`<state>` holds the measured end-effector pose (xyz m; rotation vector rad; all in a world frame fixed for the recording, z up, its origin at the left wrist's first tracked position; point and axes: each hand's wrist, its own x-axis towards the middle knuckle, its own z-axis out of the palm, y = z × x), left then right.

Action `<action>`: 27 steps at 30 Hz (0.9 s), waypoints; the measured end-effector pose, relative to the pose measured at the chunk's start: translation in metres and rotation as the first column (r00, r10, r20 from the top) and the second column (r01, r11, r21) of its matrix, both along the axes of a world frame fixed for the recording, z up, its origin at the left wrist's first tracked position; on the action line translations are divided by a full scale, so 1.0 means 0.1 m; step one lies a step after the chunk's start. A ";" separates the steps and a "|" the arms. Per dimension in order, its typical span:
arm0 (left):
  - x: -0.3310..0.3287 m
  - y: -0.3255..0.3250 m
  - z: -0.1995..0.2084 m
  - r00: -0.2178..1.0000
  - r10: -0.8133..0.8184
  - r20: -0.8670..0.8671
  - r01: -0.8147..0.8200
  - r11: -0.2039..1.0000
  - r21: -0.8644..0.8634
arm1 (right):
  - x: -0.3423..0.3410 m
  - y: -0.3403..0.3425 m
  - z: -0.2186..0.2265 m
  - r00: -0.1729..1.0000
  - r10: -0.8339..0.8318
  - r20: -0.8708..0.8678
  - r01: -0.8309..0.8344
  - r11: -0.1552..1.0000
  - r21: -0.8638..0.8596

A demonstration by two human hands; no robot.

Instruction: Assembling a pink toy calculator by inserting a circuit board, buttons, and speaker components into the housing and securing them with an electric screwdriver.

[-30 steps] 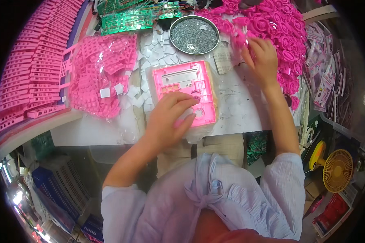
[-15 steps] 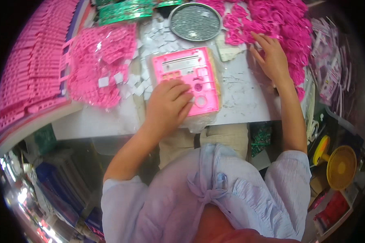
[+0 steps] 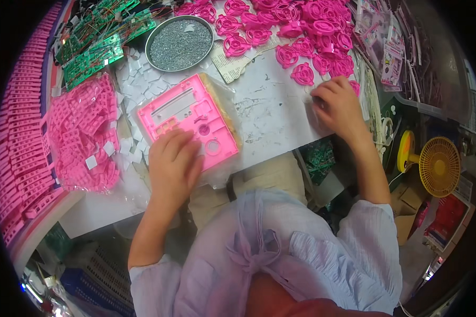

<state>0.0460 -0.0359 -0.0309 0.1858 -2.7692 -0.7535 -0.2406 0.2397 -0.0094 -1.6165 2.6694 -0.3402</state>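
Observation:
A pink plastic casing (image 3: 223,124), with a long slot, small square openings and round holes, lies on a clear plastic-wrapped yellowish pad (image 3: 225,101). My left hand (image 3: 172,165) grips its lower left part, fingers bent over the surface. Farther right, my right hand (image 3: 339,110) is low over the table beside the loose pink ring-shaped parts (image 3: 302,74). Its fingers are curled together, and a dark spot shows at the fingertips; what they hold, if anything, I cannot make out.
A round tray of small metal screws (image 3: 179,45) stands behind the casing, near green circuit boards (image 3: 92,58). White square pieces (image 3: 143,79) and a bag of pink keypad-like parts (image 3: 84,132) lie left. Stacked pink strips (image 3: 24,105) fill the far left; a yellow fan (image 3: 439,166) is right.
The view has swung, so the table appears turned and shifted left. My right hand has come back from over the pink rings toward me, its fingers now curled. My left hand stays on the casing.

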 end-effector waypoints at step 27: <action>-0.21 0.15 0.10 0.937 0.217 -0.275 -0.157 0.962 0.224 | 1.12 -1.52 0.09 0.299 0.241 0.923 0.378 0.858 -0.346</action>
